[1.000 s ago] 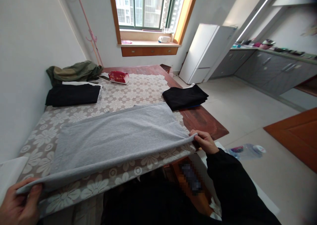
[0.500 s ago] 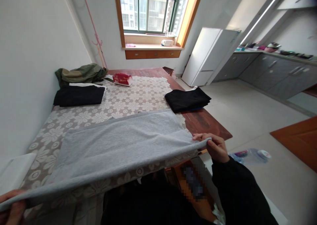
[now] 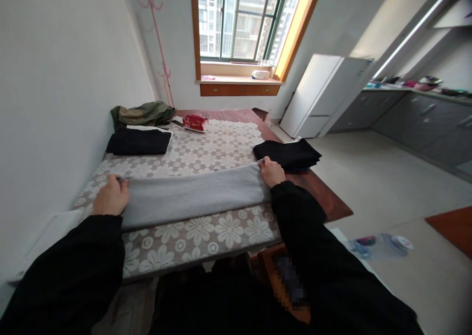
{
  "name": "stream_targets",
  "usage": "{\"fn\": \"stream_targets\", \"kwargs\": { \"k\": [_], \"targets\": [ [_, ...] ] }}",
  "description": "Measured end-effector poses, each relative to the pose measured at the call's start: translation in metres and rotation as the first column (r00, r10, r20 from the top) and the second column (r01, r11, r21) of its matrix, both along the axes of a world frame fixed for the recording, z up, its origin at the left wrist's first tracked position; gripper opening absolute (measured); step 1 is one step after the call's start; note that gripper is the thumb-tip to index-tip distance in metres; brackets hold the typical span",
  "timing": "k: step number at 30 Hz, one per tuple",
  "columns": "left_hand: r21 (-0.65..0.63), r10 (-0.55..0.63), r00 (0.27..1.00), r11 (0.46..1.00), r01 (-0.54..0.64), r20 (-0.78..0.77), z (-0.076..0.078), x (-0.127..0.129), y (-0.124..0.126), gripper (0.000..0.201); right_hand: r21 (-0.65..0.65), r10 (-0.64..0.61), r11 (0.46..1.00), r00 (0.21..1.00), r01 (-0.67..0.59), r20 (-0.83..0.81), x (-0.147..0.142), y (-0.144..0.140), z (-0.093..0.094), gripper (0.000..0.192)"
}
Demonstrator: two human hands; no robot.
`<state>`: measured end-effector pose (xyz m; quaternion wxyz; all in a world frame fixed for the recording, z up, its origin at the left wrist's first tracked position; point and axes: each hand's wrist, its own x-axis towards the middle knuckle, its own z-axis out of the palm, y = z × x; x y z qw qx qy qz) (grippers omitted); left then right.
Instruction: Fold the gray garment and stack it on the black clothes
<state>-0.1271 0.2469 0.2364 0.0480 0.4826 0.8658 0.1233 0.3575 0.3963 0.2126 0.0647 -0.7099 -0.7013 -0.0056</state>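
A grey cloth (image 3: 195, 192), perhaps a garment, lies doubled over into a long, narrow strip across the table. At the far left corner of the strip, my left hand (image 3: 111, 196) has its fingers closed on the edge. My right hand (image 3: 272, 171) pinches the far right corner, close beside a stack of folded black cloth (image 3: 287, 153). Between the two hands the far edge runs fairly straight. Both thumbs and fingertips are partly hidden by the cloth or the hands themselves.
A flower-patterned tablecloth (image 3: 228, 230) covers most of the dark red wooden table (image 3: 324, 197). Farther back are another folded black cloth (image 3: 142, 142), a red packet (image 3: 195, 123) and a camouflage-coloured cloth item (image 3: 145, 114). A plastic bottle (image 3: 383, 245) stands at the right.
Both hands have moved away from me, carrying the near edge of the grey cloth over to its far edge. The cloth now covers a narrower strip. The view has shifted slightly.
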Motion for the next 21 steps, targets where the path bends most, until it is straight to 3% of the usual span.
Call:
{"fn": "stream_targets", "kwargs": {
  "k": [3,6,9,13,15,17,19,21],
  "targets": [
    [-0.132,0.008,0.998,0.991,-0.016,-0.065,-0.01,0.011,0.003,0.059,-0.069,0.046,0.997,0.996,-0.041,0.075,-0.007,0.002,-0.013,0.033],
    [-0.107,-0.003,0.994,0.994,-0.01,-0.113,-0.012,0.015,-0.003,0.06,-0.095,0.096,0.992,0.987,-0.084,0.127,-0.007,0.002,-0.019,0.035],
    [-0.092,0.006,0.99,0.996,-0.019,-0.144,-0.009,0.014,-0.011,0.067,-0.102,0.153,0.985,0.974,-0.138,0.166,-0.006,0.0,-0.014,0.037],
    [-0.214,0.034,0.983,0.974,-0.072,-0.179,-0.004,0.011,-0.027,0.085,-0.039,0.245,0.969,0.944,-0.243,0.219,-0.004,-0.008,0.0,0.046],
    [-0.278,0.053,0.984,0.955,-0.1,-0.172,-0.005,0.008,-0.035,0.09,0.05,0.367,0.92,0.898,-0.389,0.244,-0.002,-0.014,0.002,0.046],
    [-0.33,0.044,0.986,0.939,-0.096,-0.16,-0.01,0.002,-0.04,0.088,0.101,0.539,0.816,0.812,-0.57,0.223,0.0,-0.02,-0.003,0.044],
    [-0.358,0.029,0.987,0.93,-0.085,-0.16,-0.018,-0.009,-0.042,0.085,0.075,0.686,0.71,0.711,-0.701,0.153,0.002,-0.023,-0.015,0.048],
    [-0.299,0.051,0.985,0.949,-0.1,-0.165,-0.027,-0.024,-0.04,0.086,0.018,0.748,0.659,0.657,-0.752,0.09,0.004,-0.025,-0.032,0.055]
  ]
}}
